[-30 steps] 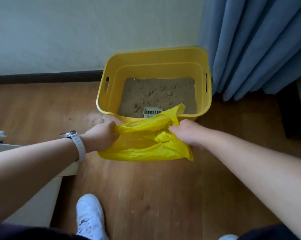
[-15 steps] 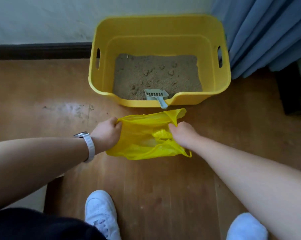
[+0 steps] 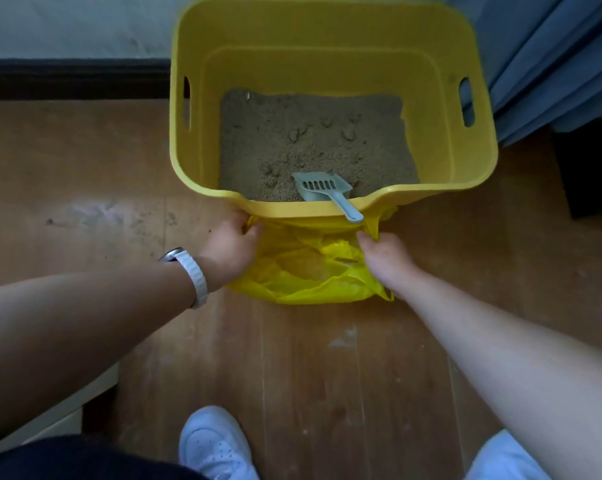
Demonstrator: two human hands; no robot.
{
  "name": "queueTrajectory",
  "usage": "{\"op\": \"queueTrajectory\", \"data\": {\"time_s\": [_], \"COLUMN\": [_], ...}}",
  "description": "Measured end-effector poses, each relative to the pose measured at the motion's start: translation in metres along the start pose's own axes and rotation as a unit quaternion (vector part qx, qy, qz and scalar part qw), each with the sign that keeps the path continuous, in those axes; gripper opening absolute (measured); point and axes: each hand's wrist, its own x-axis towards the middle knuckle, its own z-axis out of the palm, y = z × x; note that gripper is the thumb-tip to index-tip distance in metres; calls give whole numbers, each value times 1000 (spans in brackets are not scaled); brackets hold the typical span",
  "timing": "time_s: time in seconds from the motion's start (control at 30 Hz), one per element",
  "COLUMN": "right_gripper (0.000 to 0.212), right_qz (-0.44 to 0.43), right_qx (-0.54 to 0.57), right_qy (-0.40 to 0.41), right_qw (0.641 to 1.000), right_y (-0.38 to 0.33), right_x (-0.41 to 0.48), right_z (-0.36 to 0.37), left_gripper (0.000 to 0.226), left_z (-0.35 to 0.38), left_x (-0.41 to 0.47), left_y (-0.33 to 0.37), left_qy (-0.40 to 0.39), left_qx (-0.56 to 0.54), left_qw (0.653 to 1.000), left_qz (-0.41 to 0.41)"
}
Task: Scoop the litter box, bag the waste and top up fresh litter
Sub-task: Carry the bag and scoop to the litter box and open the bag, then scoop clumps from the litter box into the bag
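You had both hands on the thin yellow plastic bag [image 3: 310, 275]. It lay on the brown wooden floor [image 3: 310, 375], pressed against the near wall of the yellow plastic litter box [image 3: 448, 133] with the slotted handles. Your left hand [image 3: 228, 249], with a white-strapped watch [image 3: 192, 275] on its wrist, gripped the bag's mouth by the box's near-left corner. Its fingers were curled round the film just under the rim. Your right hand [image 3: 384, 254] pinched the opposite edge of the mouth below the dip in the box's near rim, with its fingers closed on the plastic. Between your two hands the mouth was spread apart.

Inside the box, tan granular litter [image 3: 310, 140] covered the bottom, and its surface was pitted with small dents. The pale grey slotted plastic scoop [image 3: 322, 188] lay at the box's near side. Its head sat in the litter and its handle leaned out over the dip in the rim. The handle's tip was close to your right hand but not in it.

Behind the box stood a pale wall [image 3: 67, 26], with a dark skirting board [image 3: 74, 79] running off to the box's left. A blue curtain [image 3: 552, 46] hung at the box's right. Gritty specks lay on the floor left of the box. Your white shoes [image 3: 216, 445] stood well apart from the box, on its near side.
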Motion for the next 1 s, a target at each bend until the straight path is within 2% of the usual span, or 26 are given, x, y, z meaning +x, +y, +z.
{"op": "queueTrajectory", "data": {"time_s": [0.27,0.53,0.73,0.87,1.0], "right_gripper": [38,26,20,11,22], "right_qz": [-41,-83,-119,-243,-424], "right_qx": [39,34,22,-38,-94], "right_qy": [55,59,121,178,198], "right_qw": [997,994,985,953,879], "right_y": [-9,-8,2,2,-20], "right_x": [6,-4,-15,-39,-62], "right_z": [-10,-19,-28,-45,-56], "left_gripper": [22,20,37,45,39], "left_z": [-11,-28,-39,-55,-72], "left_x": [1,-15,-26,-43,-57], "left_y": [4,-2,-16,-27,-16], "left_qy": [22,47,69,124,150], "left_qx": [-102,-57,-20,128,223], "left_qw": [995,996,994,964,894], "left_qz": [11,45,88,199,360]}}
